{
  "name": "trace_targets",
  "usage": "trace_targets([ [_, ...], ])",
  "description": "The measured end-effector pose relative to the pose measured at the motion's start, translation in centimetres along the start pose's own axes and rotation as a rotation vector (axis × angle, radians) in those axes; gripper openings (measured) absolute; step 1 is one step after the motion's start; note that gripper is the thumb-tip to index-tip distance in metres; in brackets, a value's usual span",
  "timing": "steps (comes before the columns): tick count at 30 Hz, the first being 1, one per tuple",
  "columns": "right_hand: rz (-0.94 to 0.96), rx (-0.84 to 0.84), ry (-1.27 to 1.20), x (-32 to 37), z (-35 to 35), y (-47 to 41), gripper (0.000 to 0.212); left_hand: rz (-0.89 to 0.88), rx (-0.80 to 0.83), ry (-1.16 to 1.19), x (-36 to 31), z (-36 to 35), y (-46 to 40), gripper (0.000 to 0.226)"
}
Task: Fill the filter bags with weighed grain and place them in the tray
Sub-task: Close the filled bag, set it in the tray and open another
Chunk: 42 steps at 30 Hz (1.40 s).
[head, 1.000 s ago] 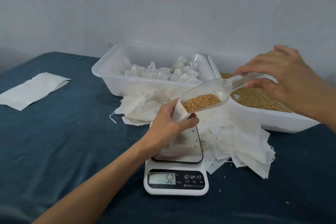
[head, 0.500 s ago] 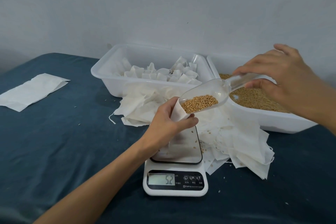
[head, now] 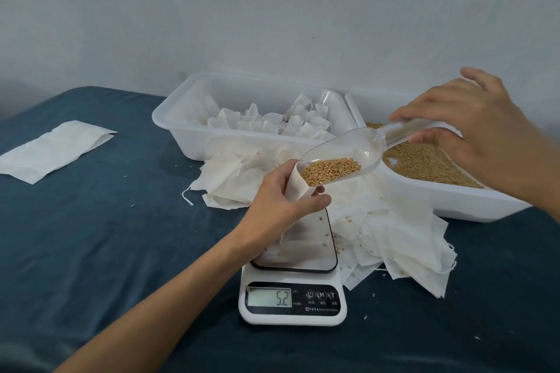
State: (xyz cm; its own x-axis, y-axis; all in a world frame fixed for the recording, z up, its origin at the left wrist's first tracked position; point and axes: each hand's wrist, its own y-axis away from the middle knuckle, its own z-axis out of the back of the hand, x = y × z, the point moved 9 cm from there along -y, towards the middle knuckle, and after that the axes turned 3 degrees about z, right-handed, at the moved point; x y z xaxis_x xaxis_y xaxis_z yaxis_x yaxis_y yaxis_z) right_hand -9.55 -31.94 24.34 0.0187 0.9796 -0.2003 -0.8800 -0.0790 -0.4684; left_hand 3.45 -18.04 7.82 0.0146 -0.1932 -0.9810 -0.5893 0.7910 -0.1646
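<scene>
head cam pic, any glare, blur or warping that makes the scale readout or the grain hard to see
Head view: soft, even light, no harsh shadows. The scale platform mirrors the pale wall, yet the display reads clearly. Grain in the scoop looks sharp. Wide-angle warping stretches the right hand and the grain tray towards the frame edge. The left hand shows no motion blur.

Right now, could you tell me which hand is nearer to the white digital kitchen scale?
Left. The left hand holds a white filter bag just above the white digital kitchen scale; the right hand is off to its right, pinching the clear plastic scoop.
</scene>
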Motion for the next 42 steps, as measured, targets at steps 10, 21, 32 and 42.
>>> trace_targets([
  [10,0.004,0.008,0.009,0.05,-0.05,-0.01,0.025,0.009,-0.018,0.039,-0.1,0.04,0.05,0.038],
  [21,0.012,0.011,0.005,0.36,-0.1,0.09,0.027,0.02,-0.02,0.018,-0.01,0.11,0.0,0.037],
  [32,0.021,0.002,0.012,0.32,-0.03,0.13,0.031,0.034,-0.02,0.013,0.11,0.15,-0.03,0.036],
  [42,0.043,-0.013,0.033,0.44,-0.04,0.14,0.026,0.032,-0.021,0.004,0.22,0.22,-0.17,0.036],
])
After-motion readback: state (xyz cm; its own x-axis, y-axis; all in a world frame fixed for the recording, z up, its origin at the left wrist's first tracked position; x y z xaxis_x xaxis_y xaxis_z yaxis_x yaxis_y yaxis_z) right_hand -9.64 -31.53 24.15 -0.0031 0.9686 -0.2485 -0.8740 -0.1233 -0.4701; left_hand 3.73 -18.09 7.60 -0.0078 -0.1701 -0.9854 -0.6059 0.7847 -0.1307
